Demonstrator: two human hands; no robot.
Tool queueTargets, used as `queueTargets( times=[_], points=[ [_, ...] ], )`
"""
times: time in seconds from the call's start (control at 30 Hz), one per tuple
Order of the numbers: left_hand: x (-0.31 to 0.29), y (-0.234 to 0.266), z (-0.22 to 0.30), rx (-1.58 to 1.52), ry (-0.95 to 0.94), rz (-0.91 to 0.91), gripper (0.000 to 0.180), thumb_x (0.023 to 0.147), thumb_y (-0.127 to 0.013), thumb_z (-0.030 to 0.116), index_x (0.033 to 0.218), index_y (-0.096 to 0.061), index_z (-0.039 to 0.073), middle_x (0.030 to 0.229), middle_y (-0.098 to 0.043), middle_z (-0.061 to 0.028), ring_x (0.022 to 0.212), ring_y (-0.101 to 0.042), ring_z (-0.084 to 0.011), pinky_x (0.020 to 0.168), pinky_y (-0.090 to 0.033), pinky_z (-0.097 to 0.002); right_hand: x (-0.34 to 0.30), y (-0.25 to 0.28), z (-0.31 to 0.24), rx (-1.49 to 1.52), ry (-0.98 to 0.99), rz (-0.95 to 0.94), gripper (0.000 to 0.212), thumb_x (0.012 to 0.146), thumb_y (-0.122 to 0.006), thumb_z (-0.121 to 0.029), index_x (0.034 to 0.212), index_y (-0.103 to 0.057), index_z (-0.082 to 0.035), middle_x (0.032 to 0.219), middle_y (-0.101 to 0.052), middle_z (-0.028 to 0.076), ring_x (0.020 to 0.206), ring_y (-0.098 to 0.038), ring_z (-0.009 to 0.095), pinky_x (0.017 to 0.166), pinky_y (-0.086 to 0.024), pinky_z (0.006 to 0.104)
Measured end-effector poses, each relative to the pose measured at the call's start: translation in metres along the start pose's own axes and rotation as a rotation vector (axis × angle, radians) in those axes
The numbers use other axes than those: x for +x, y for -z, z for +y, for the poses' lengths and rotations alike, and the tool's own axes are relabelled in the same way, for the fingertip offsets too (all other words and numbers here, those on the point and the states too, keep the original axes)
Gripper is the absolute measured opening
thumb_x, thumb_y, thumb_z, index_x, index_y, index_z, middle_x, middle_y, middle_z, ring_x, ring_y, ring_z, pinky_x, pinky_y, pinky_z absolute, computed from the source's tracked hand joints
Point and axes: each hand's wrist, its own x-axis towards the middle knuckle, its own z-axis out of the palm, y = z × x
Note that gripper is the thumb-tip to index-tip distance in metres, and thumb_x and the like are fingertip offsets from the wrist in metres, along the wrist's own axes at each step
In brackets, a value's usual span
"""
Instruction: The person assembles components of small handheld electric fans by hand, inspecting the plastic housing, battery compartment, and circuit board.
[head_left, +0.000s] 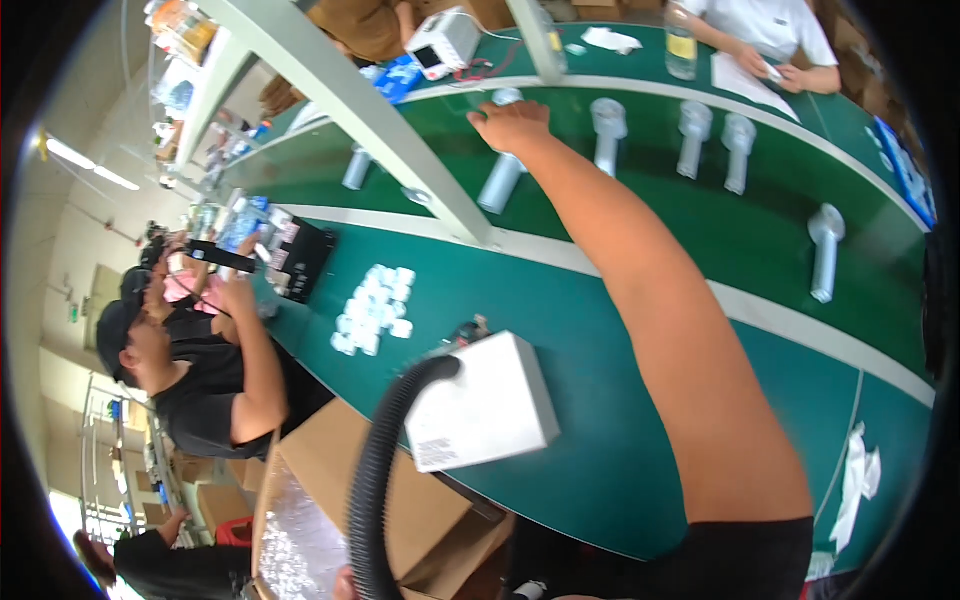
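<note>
My right arm stretches across the green bench to the belt behind it. There my right hand [515, 127] lies over the neck of a pale handheld device [498, 188] that looks like a small fan, with a straight handle and round head. Its thumb sticks out to the left, apart from the handle; some fingertips are hidden. Of my left hand [345, 584] only a bit shows at the lower edge, beside a black corrugated hose [372, 480]; its grip is hidden. The hose arches up in front of a white box [485, 410] standing on the bench.
Several similar devices [692, 140] lie along the green belt [770, 220]. A grey upright post [370, 130] slants across the view. Small white pieces [375, 308] cluster on the bench left of the box. An open carton [370, 480] stands below. Co-workers sit left and across.
</note>
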Motion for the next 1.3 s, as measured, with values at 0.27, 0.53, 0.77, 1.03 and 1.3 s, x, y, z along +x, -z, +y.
queueTargets(
  times=[0.27,0.53,0.77,1.03,1.3],
  points=[
    [-0.033,-0.089,0.001,-0.163,-0.194,0.053,0.046,0.101,-0.045,0.037,0.122,-0.052,-0.004,0.099,-0.064,-0.0141,0.093,-0.063,-0.0227,0.083,-0.052,-0.0364,0.055,-0.042,-0.009,0.231,-0.220,-0.089,0.065,0.094,-0.033,-0.059,0.128,-0.060,-0.010,0.136,-0.056,0.015,0.122,-0.056,0.029,0.098,-0.042,0.0517],
    [0.032,0.001,-0.076,-0.368,-1.386,0.168,0.032,0.095,-0.049,0.024,0.106,-0.059,-0.004,0.094,-0.061,-0.0135,0.092,-0.053,-0.0214,0.085,-0.041,-0.0367,0.009,0.050,0.092,0.218,-0.004,0.410,0.024,0.075,-0.071,-0.036,0.090,-0.075,-0.018,0.090,-0.073,0.008,0.088,-0.069,0.029,0.079,-0.055,0.0396],
    [-0.001,-0.063,-0.011,-0.454,-0.480,-0.123,0.037,0.091,-0.058,0.033,0.113,-0.062,0.003,0.094,-0.064,-0.0124,0.079,-0.059,-0.0245,0.069,-0.048,-0.0355,-0.072,0.045,0.192,-0.197,-0.146,0.409,0.026,0.090,-0.048,-0.017,0.092,-0.071,-0.007,0.090,-0.071,0.017,0.087,-0.069,0.035,0.075,-0.056,0.0475],
    [-0.012,-0.048,-0.016,-0.467,-0.288,-0.281,0.048,0.094,-0.053,0.044,0.121,-0.061,0.005,0.105,-0.065,-0.0143,0.081,-0.061,-0.0268,0.067,-0.050,-0.0357,-0.110,0.008,0.129,-0.293,-0.518,0.173,0.063,0.089,-0.047,-0.061,0.114,-0.068,-0.006,0.116,-0.065,0.014,0.115,-0.055,0.036,0.087,-0.046,0.0571],
    [-0.025,-0.070,0.002,-0.482,-0.243,-0.341,0.049,0.093,-0.055,0.042,0.122,-0.060,0.003,0.110,-0.065,-0.0134,0.087,-0.062,-0.0261,0.073,-0.049,-0.0352,-0.101,0.025,0.156,-0.434,-0.283,0.256,0.035,0.071,-0.067,-0.034,0.097,-0.072,-0.011,0.098,-0.069,0.011,0.095,-0.064,0.029,0.097,-0.033,0.0660]
  ],
)
